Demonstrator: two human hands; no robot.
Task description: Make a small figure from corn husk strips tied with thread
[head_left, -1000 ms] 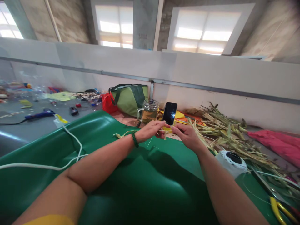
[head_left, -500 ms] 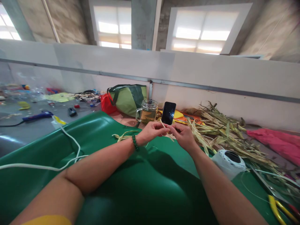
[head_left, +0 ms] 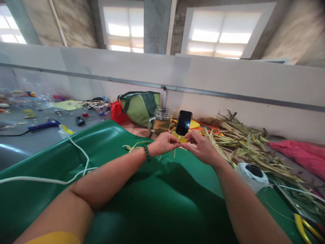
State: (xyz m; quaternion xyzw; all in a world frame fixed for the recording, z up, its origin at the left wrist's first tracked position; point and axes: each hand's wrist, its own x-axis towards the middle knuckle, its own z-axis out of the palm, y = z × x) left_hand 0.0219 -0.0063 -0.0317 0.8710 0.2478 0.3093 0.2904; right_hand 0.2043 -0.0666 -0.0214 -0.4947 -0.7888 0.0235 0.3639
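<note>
Over sheeting [head_left: 157,210], left hand [head_left: 164,142] pinches strip [head_left: 174,153], right hand [head_left: 202,147] partly spread.

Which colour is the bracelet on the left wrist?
The bracelet is dark green, clearest in the head view.

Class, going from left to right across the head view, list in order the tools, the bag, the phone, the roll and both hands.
Blue tool → mouse → green bag → left hand → phone → right hand → roll → scissors.
</note>
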